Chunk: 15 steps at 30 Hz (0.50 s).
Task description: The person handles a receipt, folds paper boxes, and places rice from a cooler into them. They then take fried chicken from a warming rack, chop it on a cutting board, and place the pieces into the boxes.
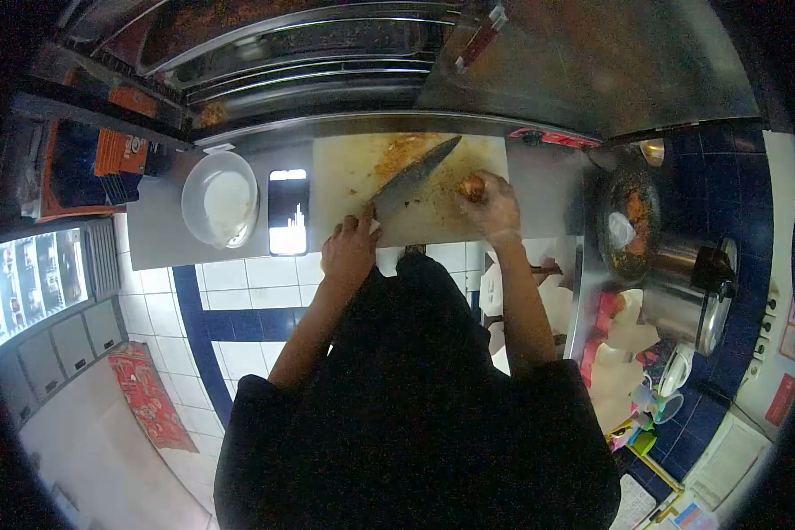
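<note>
Head camera: a brown, rounded item (471, 187) was held in the right hand (493, 208), its fingers closed around it above the right part of a pale cutting board (486, 155), at about three o'clock from the board's middle. Whether the item was touching the board could not be told.

A large knife (420, 170) was laid slantwise across the board, its tip pointed to roughly two o'clock and its near end turned to about eight o'clock. By that near end the left hand (349, 252) was placed, its fingers bent over the board's lower left part; whether the handle was gripped cannot be told, as it was mostly hidden there. A small white piece (374, 227) was seen beside the fingertips. Brown bits and stains were scattered over the board, most thickly near twelve o'clock and around the right hand.

The board was set on a metal worktop (163, 240). At nine o'clock from it a phone (289, 212) was laid with its screen lit, and farther out in the same direction a translucent bowl (205, 221) was placed. At three o'clock a dark pan (634, 252) was seen with reddish-brown contents, and at four o'clock, just beside the pan, a metal pot (680, 300).
</note>
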### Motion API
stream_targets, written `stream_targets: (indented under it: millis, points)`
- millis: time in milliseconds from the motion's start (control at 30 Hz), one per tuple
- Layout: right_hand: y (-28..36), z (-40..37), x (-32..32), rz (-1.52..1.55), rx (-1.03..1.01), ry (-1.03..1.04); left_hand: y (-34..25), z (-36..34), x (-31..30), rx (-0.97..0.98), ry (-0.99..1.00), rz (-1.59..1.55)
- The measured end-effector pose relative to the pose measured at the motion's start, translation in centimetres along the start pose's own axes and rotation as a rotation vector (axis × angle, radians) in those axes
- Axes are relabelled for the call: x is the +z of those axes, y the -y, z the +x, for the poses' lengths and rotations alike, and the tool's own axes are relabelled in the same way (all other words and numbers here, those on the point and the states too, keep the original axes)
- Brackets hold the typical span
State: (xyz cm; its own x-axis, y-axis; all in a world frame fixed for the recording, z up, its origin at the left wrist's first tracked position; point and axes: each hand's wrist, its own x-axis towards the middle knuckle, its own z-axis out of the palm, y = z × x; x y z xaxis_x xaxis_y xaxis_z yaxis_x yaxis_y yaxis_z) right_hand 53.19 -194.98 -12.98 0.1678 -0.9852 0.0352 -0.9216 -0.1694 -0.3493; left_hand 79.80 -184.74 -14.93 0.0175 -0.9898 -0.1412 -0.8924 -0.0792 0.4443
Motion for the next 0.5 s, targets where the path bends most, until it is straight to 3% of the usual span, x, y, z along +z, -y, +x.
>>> stream_targets:
  millis: [33,167,233,367,433,500]
  points:
    - [0.0,-0.6,-0.2,0.238,-0.079,-0.175,-0.1,0.1,0.0,0.006,-0.02,0.005]
    - [1.2,-3.1,-0.1,0.56,-0.181,-0.334,-0.4,-0.1,-0.1,0.001,0.008,0.032]
    - [2.7,-3.7,-0.4,0.921,-0.002,-0.302,-0.3,0.0,0.0,0.02,-0.031,0.02]
    - [4.2,-3.2,-1.3,1.178,0.057,-0.307,0.0,0.1,0.4,0.065,-0.05,0.053]
    - [5.5,-3.5,-2.3,1.827,0.418,-0.069,-0.6,0.2,-0.1,-0.004,0.019,0.066]
    - [5.6,-3.2,-1.7,1.906,0.518,-0.034,-0.5,0.0,0.1,0.021,-0.018,0.077]
